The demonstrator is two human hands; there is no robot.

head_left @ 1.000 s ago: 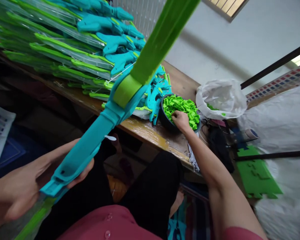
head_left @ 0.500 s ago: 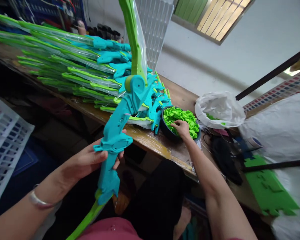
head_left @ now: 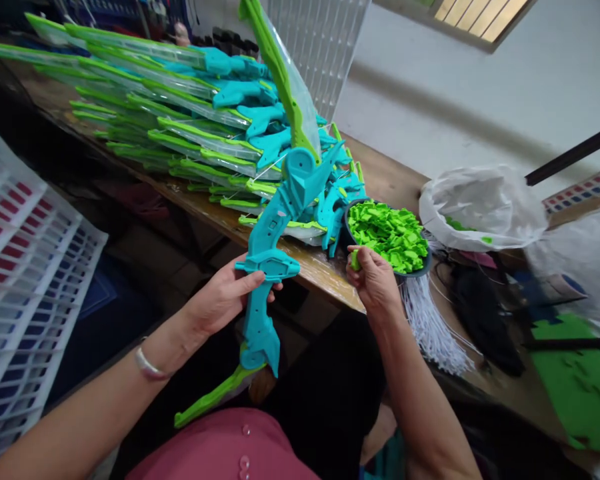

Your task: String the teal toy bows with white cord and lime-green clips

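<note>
My left hand (head_left: 225, 293) is wrapped round the middle of a toy bow (head_left: 270, 220), which has a teal grip and green limbs and stands nearly upright before me. Between the thumb and fingers of my right hand (head_left: 375, 280) is a small green plastic piece (head_left: 355, 259), partly covered by the fingertips. Just beyond that hand, a dark round bowl (head_left: 420, 272) is heaped with similar green pieces (head_left: 387, 233). Behind the bow lies a pile of more teal and green toy bows (head_left: 200, 133) on the workbench (head_left: 325, 270).
A white plastic bag (head_left: 505, 227) with a few green pieces stands right of the bowl. White strings (head_left: 435, 327) hang over the bench edge. On the left is a white plastic basket (head_left: 30, 280); at the right lies a green foam mat (head_left: 580, 380).
My right hand has come out of the bowl toward me with a green piece. The bow in my left hand has turned slightly, and the head view has shifted.
</note>
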